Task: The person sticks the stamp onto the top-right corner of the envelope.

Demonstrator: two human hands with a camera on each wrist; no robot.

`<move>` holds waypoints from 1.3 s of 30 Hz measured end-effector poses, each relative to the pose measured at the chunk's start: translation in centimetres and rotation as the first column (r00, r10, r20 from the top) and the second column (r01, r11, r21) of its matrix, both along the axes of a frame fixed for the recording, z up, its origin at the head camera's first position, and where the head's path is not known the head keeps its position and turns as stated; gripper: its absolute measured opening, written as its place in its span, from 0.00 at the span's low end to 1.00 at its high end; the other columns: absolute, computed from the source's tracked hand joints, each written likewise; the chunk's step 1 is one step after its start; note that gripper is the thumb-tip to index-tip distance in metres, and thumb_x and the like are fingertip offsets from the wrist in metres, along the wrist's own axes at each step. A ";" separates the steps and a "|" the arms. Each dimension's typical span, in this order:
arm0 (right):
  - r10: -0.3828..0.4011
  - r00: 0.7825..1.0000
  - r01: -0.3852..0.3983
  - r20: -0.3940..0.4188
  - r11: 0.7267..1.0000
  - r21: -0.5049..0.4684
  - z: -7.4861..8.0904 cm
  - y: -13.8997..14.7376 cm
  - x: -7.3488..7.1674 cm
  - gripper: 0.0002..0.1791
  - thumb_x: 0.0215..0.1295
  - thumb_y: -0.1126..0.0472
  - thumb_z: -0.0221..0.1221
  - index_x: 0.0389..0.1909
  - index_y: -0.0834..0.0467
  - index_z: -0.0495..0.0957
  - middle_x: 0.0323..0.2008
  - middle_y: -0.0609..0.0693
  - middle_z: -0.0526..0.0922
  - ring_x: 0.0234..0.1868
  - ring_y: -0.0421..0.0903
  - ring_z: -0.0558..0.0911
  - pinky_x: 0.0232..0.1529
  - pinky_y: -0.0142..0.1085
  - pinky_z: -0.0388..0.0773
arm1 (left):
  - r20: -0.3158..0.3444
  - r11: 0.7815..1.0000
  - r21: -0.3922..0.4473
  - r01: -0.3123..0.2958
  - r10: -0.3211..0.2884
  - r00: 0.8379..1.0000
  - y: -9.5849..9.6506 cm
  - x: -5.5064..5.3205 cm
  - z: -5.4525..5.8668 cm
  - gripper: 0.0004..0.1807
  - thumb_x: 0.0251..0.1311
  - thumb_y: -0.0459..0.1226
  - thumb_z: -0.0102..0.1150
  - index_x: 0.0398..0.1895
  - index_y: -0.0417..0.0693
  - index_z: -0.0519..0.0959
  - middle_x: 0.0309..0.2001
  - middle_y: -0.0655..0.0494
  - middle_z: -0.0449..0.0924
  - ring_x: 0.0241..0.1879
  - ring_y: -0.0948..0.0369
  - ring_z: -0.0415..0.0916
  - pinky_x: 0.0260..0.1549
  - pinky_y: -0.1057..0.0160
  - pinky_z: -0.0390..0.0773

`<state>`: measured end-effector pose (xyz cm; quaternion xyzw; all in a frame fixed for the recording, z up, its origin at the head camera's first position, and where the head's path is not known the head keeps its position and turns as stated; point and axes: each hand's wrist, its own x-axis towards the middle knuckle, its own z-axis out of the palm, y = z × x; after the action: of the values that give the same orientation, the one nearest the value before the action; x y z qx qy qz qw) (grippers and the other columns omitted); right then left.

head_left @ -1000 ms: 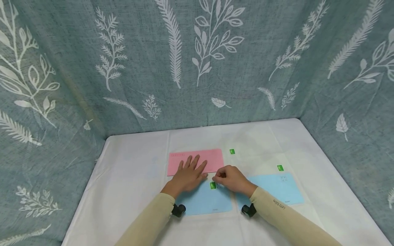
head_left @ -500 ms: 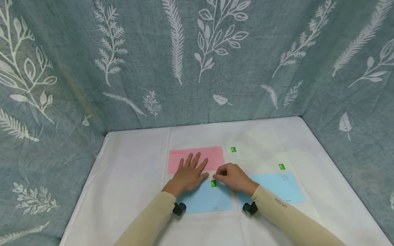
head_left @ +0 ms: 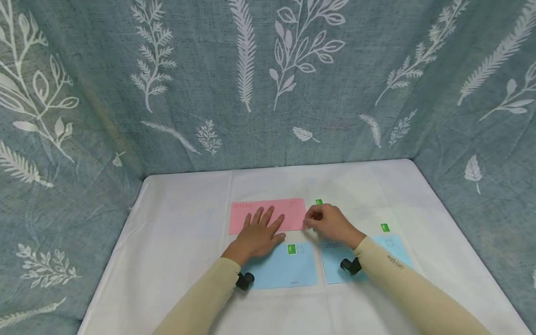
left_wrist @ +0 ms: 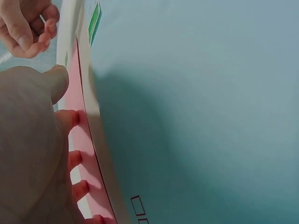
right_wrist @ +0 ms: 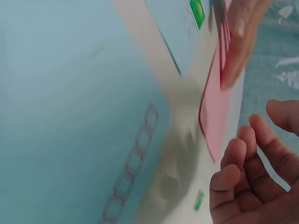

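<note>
My left hand (head_left: 257, 237) lies with fingers spread on the pink envelope (head_left: 295, 209). Its heel is over the top left of a blue envelope (head_left: 280, 272), which bears a green stamp (head_left: 291, 249) beside its printed square. My right hand (head_left: 332, 223) hovers by the pink envelope's right edge, fingers loosely curled. In the right wrist view a gap shows between its thumb and fingertips (right_wrist: 259, 123), with nothing held. Just behind it a second green stamp (head_left: 319, 202) is partly hidden. Under the right wrist lies another blue envelope (head_left: 335, 274), part of it covered by the sleeve.
A third green stamp (head_left: 385, 227) lies on the white tablecloth (head_left: 188, 223) above the right blue envelope. Both wrists carry small black cameras. Patterned green-grey curtains (head_left: 268, 93) enclose the table at the back and sides.
My right hand has left the stamp on the left blue envelope and moved up and right, toward the stamp beside the pink envelope. The left hand has stayed on the pink envelope.
</note>
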<state>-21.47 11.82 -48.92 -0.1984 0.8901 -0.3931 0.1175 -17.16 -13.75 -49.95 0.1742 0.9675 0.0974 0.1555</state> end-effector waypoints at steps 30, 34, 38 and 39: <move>-0.113 0.993 0.111 0.028 0.990 0.082 0.0 5.0 -7.8 0.04 0.76 0.65 0.66 0.46 0.60 0.88 0.44 0.54 0.88 0.46 0.52 0.83 0.48 0.45 0.81 | 0.010 0.999 0.023 -0.027 0.027 1.000 0.4 0.1 0.6 0.36 0.85 0.58 0.42 0.89 0.59 0.58 0.88 0.48 0.44 0.86 0.42 0.38 0.80 0.34 0.41; -0.100 0.994 0.097 0.039 0.992 0.075 -0.4 4.8 -7.9 0.04 0.77 0.65 0.66 0.46 0.61 0.88 0.43 0.54 0.88 0.44 0.52 0.83 0.45 0.44 0.82 | 0.016 0.999 0.018 -0.026 0.026 1.000 0.5 0.1 0.8 0.36 0.84 0.59 0.42 0.89 0.60 0.57 0.89 0.48 0.44 0.86 0.42 0.37 0.80 0.34 0.40; -0.088 0.995 0.084 0.045 0.993 0.084 -0.8 4.6 -7.8 0.05 0.76 0.65 0.66 0.47 0.61 0.88 0.42 0.53 0.88 0.43 0.51 0.83 0.46 0.44 0.82 | 0.019 0.999 0.022 -0.027 0.027 0.999 0.5 0.1 0.9 0.36 0.84 0.59 0.42 0.89 0.60 0.57 0.89 0.48 0.44 0.86 0.42 0.37 0.80 0.34 0.40; -0.089 0.995 0.084 0.043 0.992 0.090 -0.9 4.5 -7.9 0.05 0.75 0.65 0.67 0.47 0.61 0.88 0.42 0.53 0.88 0.43 0.51 0.83 0.46 0.45 0.81 | 0.019 0.999 0.023 -0.028 0.027 0.999 0.5 0.2 0.9 0.36 0.84 0.59 0.43 0.89 0.60 0.57 0.89 0.48 0.44 0.86 0.42 0.37 0.80 0.34 0.40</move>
<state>-29.33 16.33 -49.82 -0.1450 0.9114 -0.3627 0.1296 -17.00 -13.28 -49.06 0.1617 0.9671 0.1125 0.1610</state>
